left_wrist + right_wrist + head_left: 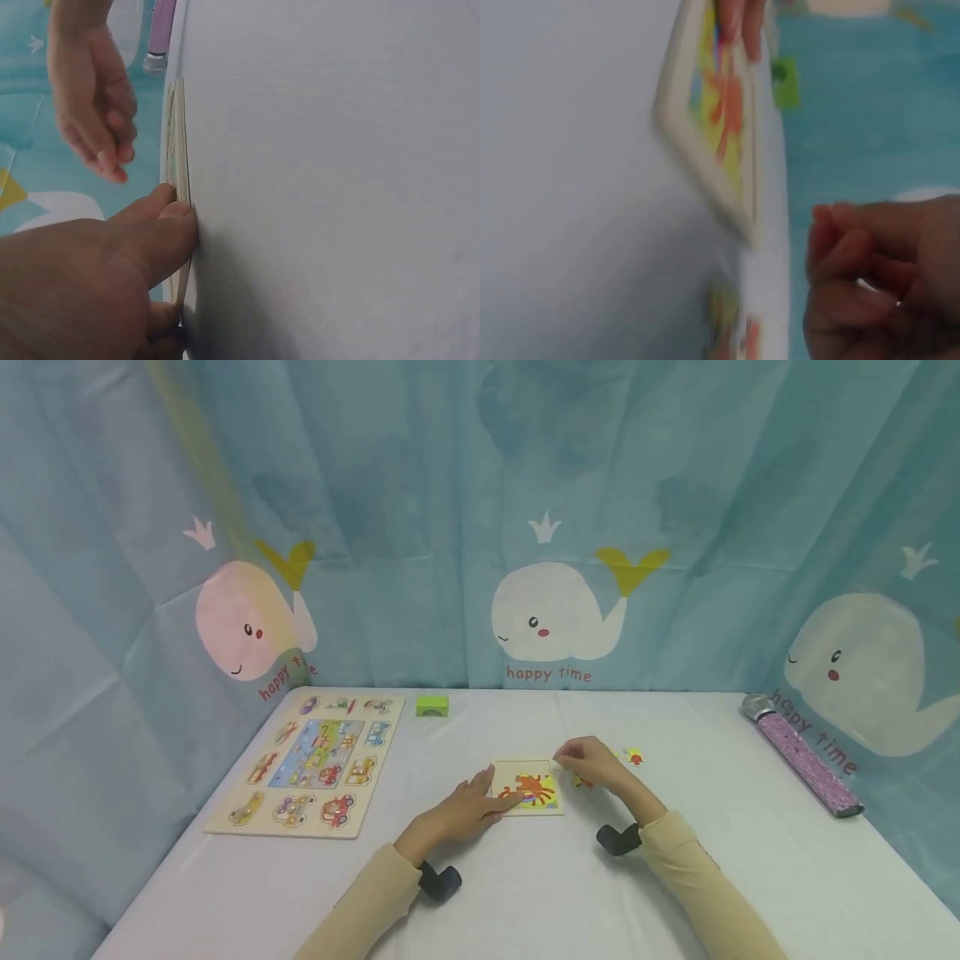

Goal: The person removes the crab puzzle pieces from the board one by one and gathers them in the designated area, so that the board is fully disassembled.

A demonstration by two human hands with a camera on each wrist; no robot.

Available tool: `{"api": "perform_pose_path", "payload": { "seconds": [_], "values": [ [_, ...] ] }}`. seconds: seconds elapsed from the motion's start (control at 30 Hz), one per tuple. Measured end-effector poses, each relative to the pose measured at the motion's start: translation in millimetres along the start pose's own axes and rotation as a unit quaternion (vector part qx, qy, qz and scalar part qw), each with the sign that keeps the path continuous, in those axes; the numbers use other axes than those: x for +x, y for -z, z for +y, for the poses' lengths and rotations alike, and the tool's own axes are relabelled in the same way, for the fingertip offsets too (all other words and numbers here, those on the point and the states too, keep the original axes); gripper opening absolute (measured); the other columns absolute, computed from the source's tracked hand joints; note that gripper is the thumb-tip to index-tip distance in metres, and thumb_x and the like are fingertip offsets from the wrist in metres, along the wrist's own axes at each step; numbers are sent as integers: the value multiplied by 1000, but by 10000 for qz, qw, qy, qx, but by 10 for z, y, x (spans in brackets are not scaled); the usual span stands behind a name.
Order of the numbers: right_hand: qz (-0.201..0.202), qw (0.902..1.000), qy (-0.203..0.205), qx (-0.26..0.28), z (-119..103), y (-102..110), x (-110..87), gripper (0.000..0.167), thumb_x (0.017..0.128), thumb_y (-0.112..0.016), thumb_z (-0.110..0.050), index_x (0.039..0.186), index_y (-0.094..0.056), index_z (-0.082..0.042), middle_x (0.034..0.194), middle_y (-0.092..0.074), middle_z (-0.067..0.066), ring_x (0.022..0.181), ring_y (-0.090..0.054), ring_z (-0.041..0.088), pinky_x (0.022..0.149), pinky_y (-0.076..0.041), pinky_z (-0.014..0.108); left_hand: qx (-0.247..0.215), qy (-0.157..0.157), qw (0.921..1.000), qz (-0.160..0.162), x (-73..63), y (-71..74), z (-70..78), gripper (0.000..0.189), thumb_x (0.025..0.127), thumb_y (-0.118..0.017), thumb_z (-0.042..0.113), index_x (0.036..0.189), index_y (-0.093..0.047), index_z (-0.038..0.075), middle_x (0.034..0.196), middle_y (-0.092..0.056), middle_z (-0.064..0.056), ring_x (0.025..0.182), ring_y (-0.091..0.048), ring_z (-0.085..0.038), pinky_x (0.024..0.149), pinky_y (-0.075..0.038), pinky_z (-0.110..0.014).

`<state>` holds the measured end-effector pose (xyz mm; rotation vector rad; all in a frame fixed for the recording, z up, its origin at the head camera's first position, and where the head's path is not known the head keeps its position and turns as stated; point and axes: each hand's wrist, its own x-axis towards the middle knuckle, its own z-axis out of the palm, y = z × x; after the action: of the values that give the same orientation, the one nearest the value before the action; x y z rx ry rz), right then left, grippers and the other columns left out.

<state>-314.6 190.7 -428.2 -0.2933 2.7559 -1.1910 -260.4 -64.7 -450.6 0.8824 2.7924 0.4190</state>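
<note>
A small square wooden puzzle board (529, 767) lies on the table, its lower part filled with yellow pieces carrying an orange animal picture. My left hand (468, 810) holds the board's left side, the thumb reaching over its front area; the left wrist view shows thumb and fingers about the board's edge. Over the board's right edge is my right hand (592, 762), fingers curled and thumb against the fingertips, with nothing visible between them. Beside and partly under it lie loose puzzle pieces, one (582, 782) near the palm and another (634, 757) farther right.
To the left lies a large wooden knob puzzle (281, 832) with vehicle pictures. A green arched block (432, 707) stands near the back. A pink glittery microphone (806, 758) lies along the right side. Behind the table hangs a blue whale-print curtain (420, 527).
</note>
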Motion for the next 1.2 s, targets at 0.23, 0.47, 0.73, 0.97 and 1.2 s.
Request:
{"api": "perform_pose_path", "payload": {
  "seconds": [0.23,0.47,0.73,0.97,1.2],
  "values": [
    [-284,9993,13,-232,-202,-315,112,15,90,-57,-16,97,-66,-7,79,-61,2,69,-53,13,62,-44,23,162,-7,9999,27,19,-20,-4,44,95,-48,29,135,-39,44,153,-18,-18,139,-23,-33,111,-24,-50],
    [-181,9985,280,-427,-177,-437,77,13,87,-59,-15,94,-66,-8,78,-61,2,67,-52,13,59,-44,24,196,13,9998,48,17,-43,9,44,95,-48,30,135,-38,46,152,-19,-17,139,-24,-33,112,-24,-47],
    [-211,9985,366,-343,-224,-462,64,12,85,-58,-11,93,-65,-6,73,-59,2,62,-50,12,54,-43,23,199,25,9998,84,4,-21,5,44,95,-48,29,135,-39,45,152,-19,-17,139,-24,-33,112,-24,-48],
    [-163,9968,573,-537,-234,-510,42,13,84,-58,-11,95,-64,-6,77,-61,3,65,-52,12,57,-44,23,272,-97,9995,86,-1,-26,-6,44,96,-46,28,136,-39,44,152,-19,-19,139,-23,-34,111,-25,-49],
    [-99,9959,568,-694,-231,-532,41,13,84,-59,-13,95,-61,-6,76,-60,2,66,-52,12,58,-44,24,289,-212,9993,127,2,-20,-6,42,96,-46,28,136,-41,39,151,-19,-22,140,-21,-34,110,-25,-51]
  ]
}}
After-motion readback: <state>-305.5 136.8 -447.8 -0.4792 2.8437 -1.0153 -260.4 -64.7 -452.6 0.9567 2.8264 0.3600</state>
